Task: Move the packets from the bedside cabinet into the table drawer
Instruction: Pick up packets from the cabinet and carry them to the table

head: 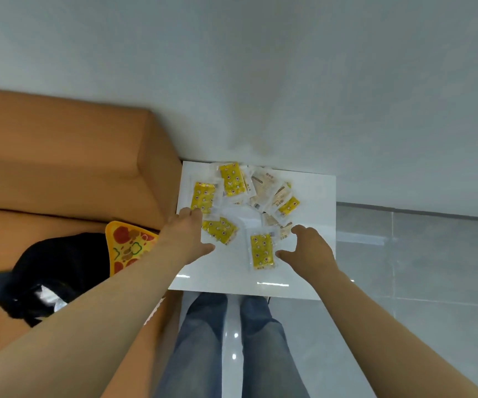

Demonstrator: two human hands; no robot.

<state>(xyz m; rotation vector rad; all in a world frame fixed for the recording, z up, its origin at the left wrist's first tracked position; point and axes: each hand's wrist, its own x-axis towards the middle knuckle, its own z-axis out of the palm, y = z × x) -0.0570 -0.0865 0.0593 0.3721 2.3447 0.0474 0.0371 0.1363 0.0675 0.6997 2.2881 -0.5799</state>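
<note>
Currently yellow packets (262, 251) and beige packets (263, 185) are lying scattered, some overlapping, on the white bedside cabinet (315, 202) top. Left hand (189, 235) is reaching in, spread and unclenched, fingertips at the leftmost packet (203, 196). Right hand (311, 251) is also released, thumb just beside the nearest yellow one. Pizza-slice cushion (128, 245) and black bundle (54, 271) are lying on the orange seat (59, 156) to the left.

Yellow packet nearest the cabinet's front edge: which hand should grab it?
Right. The right hand sits just beside that packet, its thumb at the packet's edge. The left hand is farther off, at other packets near the left side of the cabinet.
</note>
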